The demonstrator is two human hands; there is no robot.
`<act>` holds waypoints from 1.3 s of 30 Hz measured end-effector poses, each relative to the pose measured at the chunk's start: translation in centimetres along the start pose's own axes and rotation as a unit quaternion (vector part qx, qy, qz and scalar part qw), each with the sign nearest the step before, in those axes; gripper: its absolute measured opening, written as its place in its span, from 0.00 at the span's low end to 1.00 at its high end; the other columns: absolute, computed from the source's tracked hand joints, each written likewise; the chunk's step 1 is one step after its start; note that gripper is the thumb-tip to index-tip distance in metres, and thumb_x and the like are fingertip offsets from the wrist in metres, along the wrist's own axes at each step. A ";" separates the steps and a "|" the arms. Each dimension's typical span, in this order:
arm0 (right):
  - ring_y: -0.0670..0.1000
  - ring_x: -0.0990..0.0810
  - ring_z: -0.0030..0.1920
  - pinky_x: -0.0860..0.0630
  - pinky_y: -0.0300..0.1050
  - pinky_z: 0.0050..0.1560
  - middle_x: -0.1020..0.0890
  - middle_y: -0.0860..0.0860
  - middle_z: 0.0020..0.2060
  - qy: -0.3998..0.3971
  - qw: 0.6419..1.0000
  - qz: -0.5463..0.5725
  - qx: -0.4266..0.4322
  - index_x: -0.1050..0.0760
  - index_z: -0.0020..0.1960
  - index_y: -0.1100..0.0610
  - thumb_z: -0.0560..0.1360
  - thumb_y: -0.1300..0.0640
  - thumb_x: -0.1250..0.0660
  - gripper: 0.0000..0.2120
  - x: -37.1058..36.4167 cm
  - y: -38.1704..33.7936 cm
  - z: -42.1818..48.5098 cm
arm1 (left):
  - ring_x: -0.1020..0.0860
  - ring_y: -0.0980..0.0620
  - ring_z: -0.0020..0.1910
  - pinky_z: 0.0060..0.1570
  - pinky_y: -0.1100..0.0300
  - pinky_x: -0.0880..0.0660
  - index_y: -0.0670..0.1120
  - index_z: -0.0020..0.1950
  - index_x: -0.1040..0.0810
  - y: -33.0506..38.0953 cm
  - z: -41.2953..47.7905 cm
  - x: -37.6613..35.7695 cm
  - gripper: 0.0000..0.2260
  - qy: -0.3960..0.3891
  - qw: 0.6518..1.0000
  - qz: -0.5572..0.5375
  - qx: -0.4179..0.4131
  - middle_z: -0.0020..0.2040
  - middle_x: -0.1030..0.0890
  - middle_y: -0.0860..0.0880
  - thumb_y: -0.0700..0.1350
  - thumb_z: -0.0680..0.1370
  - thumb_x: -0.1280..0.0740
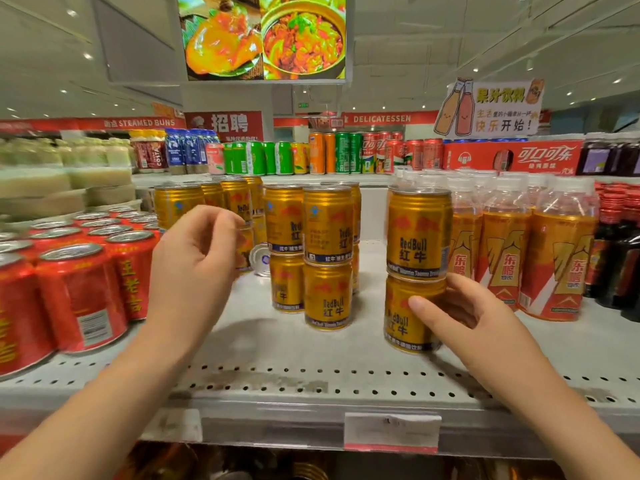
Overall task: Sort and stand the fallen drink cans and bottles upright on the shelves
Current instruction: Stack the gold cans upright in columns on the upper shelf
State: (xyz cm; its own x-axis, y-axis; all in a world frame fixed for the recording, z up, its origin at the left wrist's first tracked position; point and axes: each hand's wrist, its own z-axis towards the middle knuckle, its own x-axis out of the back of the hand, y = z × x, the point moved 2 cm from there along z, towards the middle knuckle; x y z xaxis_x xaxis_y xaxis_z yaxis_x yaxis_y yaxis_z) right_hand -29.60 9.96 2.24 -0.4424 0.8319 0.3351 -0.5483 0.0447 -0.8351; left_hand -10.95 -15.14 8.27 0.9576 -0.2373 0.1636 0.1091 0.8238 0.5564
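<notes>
Gold Red Bull cans (327, 258) stand stacked two high. My right hand (457, 317) grips the right stack's bottom can (401, 323). One fallen can (262, 260) lies end-on behind.

Overhead food-photo screen (265, 36), red STEAMED BUNS banner (138, 123), red DELICATESSEN banner (381, 118), cartoon juice sign (491, 107), blurred label holder (392, 432), perhaps a price tag, ceiling spotlights (87, 56)

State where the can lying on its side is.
Head view, left of centre: the tipped can lies on the shelf between the left hand and the middle stacks of gold cans, its silver end facing the camera.
</notes>
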 end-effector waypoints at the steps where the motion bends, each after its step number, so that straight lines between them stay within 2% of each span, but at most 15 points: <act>1: 0.32 0.21 0.54 0.26 0.32 0.50 0.18 0.32 0.55 0.003 1.000 -0.005 0.000 0.27 0.67 0.38 0.65 0.33 0.31 0.32 -0.1 -0.1 0.0 | 0.18 0.49 0.42 0.41 0.52 0.22 0.53 0.53 0.20 -1.9 1.1 0.1 0.06 -0.032 0.997 0.071 0.016 0.45 0.17 0.52 0.47 0.83 0.37; 2: 0.32 0.20 0.54 0.26 0.32 0.50 0.18 0.32 0.55 0.006 1.000 -0.011 -0.002 0.26 0.67 0.38 0.65 0.33 0.31 0.31 -0.1 -0.2 -0.1 | 0.18 0.48 0.47 0.45 0.52 0.23 0.53 0.59 0.21 -3.5 2.0 -0.3 0.07 -0.090 0.984 0.154 0.028 0.52 0.18 0.50 0.46 0.83 0.36; 4: 0.33 0.20 0.54 0.26 0.34 0.51 0.18 0.32 0.54 0.011 1.000 -0.025 -0.003 0.25 0.65 0.38 0.66 0.34 0.30 0.28 -0.2 -0.5 -0.2 | 0.20 0.46 0.57 0.53 0.55 0.24 0.51 0.74 0.31 -6.2 2.7 -2.0 0.20 -0.234 0.931 0.278 0.034 0.69 0.28 0.46 0.45 0.82 0.35; 6: 0.34 0.19 0.54 0.26 0.36 0.53 0.17 0.33 0.54 0.017 0.999 -0.031 0.002 0.23 0.63 0.39 0.68 0.37 0.30 0.24 -0.4 -1.0 -0.4 | 0.21 0.46 0.60 0.51 0.58 0.24 0.51 0.80 0.43 -7.7 2.7 -4.1 0.30 -0.331 0.885 0.326 0.022 0.78 0.38 0.46 0.42 0.81 0.34; 8: 0.34 0.19 0.52 0.25 0.32 0.50 0.16 0.33 0.52 0.025 0.999 -0.034 0.011 0.21 0.61 0.40 0.69 0.40 0.29 0.20 -0.7 -1.6 -0.6 | 0.21 0.46 0.59 0.52 0.57 0.20 0.53 0.82 0.48 -8.7 3.2 -6.1 0.35 -0.368 0.866 0.339 -0.005 0.81 0.43 0.47 0.39 0.80 0.34; 11: 0.29 0.21 0.51 0.27 0.23 0.43 0.18 0.28 0.50 0.046 0.998 -0.047 0.014 0.21 0.57 0.36 0.68 0.42 0.29 0.17 -1.0 -2.3 -0.7 | 0.23 0.40 0.65 0.60 0.47 0.20 0.53 0.82 0.47 -9.4 4.6 -8.3 0.35 -0.392 0.855 0.339 -0.021 0.80 0.43 0.42 0.40 0.80 0.32; 14: 0.27 0.22 0.52 0.28 0.32 0.47 0.19 0.26 0.51 0.056 0.995 -0.076 0.005 0.23 0.55 0.25 0.68 0.39 0.29 0.17 -1.0 -2.5 -0.7 | 0.25 0.37 0.68 0.62 0.45 0.23 0.52 0.82 0.46 -10.5 5.1 -9.3 0.33 -0.424 0.839 0.341 -0.002 0.80 0.44 0.40 0.40 0.81 0.35; 16: 0.28 0.23 0.53 0.30 0.35 0.51 0.19 0.27 0.53 0.064 0.994 -0.084 -0.003 0.25 0.57 0.23 0.68 0.38 0.29 0.19 -1.0 -2.4 -0.8 | 0.23 0.38 0.66 0.60 0.46 0.22 0.52 0.82 0.48 -11.0 4.9 -9.1 0.33 -0.429 0.835 0.345 0.016 0.82 0.47 0.41 0.41 0.82 0.36; 21: 0.28 0.22 0.54 0.28 0.37 0.51 0.19 0.28 0.55 0.081 0.991 -0.102 -0.028 0.25 0.61 0.26 0.63 0.24 0.29 0.28 -0.7 -2.0 -0.8 | 0.22 0.37 0.64 0.59 0.45 0.20 0.49 0.81 0.45 -9.8 4.1 -7.5 0.34 -0.419 0.828 0.371 0.030 0.79 0.42 0.40 0.39 0.79 0.32; 23: 0.29 0.22 0.54 0.28 0.37 0.51 0.19 0.29 0.55 0.085 0.990 -0.105 -0.032 0.25 0.62 0.27 0.61 0.21 0.31 0.31 -0.6 -1.7 -0.8 | 0.21 0.38 0.62 0.57 0.45 0.20 0.49 0.78 0.41 -8.7 3.4 -6.5 0.31 -0.421 0.822 0.382 0.018 0.76 0.38 0.40 0.43 0.79 0.29; 26: 0.29 0.22 0.55 0.26 0.40 0.53 0.19 0.29 0.56 0.084 0.991 -0.096 -0.032 0.26 0.63 0.27 0.60 0.21 0.30 0.32 -0.5 -1.2 -0.8 | 0.19 0.41 0.53 0.42 0.51 0.23 0.50 0.70 0.34 -7.2 2.5 -4.5 0.17 -0.369 0.839 0.400 -0.026 0.67 0.30 0.42 0.50 0.83 0.36; 29: 0.25 0.25 0.53 0.29 0.37 0.51 0.22 0.23 0.53 0.085 0.991 -0.096 -0.020 0.28 0.58 0.22 0.59 0.20 0.32 0.28 -0.4 -1.3 -0.8 | 0.24 0.45 0.43 0.34 0.53 0.31 0.47 0.65 0.33 -6.0 2.5 -3.0 0.16 -0.298 0.842 0.447 -0.052 0.56 0.28 0.45 0.57 0.84 0.43; 34: 0.26 0.24 0.51 0.28 0.34 0.48 0.21 0.23 0.51 0.044 0.997 -0.069 0.002 0.29 0.52 0.19 0.67 0.33 0.30 0.16 -0.8 -1.8 -0.8 | 0.31 0.50 0.33 0.27 0.56 0.38 0.46 0.54 0.25 -4.6 3.0 -3.5 0.23 -0.317 0.767 0.558 -0.033 0.46 0.27 0.47 0.63 0.84 0.48; 37: 0.29 0.22 0.52 0.28 0.34 0.48 0.19 0.27 0.52 0.027 0.997 -0.071 0.016 0.25 0.60 0.31 0.70 0.35 0.31 0.19 -0.7 -1.4 -0.9 | 0.31 0.51 0.31 0.27 0.57 0.37 0.47 0.38 0.30 -3.9 3.3 -3.5 0.25 -0.335 0.739 0.585 -0.023 0.37 0.27 0.49 0.65 0.83 0.48; 39: 0.29 0.22 0.52 0.27 0.34 0.48 0.19 0.28 0.53 0.023 0.997 -0.072 0.016 0.26 0.61 0.34 0.70 0.34 0.32 0.21 -0.6 -1.1 -0.9 | 0.27 0.51 0.33 0.30 0.57 0.33 0.48 0.36 0.33 -3.6 3.8 -3.0 0.25 -0.360 0.735 0.575 0.012 0.36 0.25 0.49 0.68 0.81 0.46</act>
State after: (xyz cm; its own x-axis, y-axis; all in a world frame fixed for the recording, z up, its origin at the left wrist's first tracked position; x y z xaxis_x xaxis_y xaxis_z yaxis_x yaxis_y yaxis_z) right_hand -28.06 9.91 2.55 -0.3260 0.8423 0.4292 -0.6265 0.1475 -0.7654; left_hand -15.27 -19.34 8.83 0.0240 0.3900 0.9205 -0.6747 0.6857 -0.2730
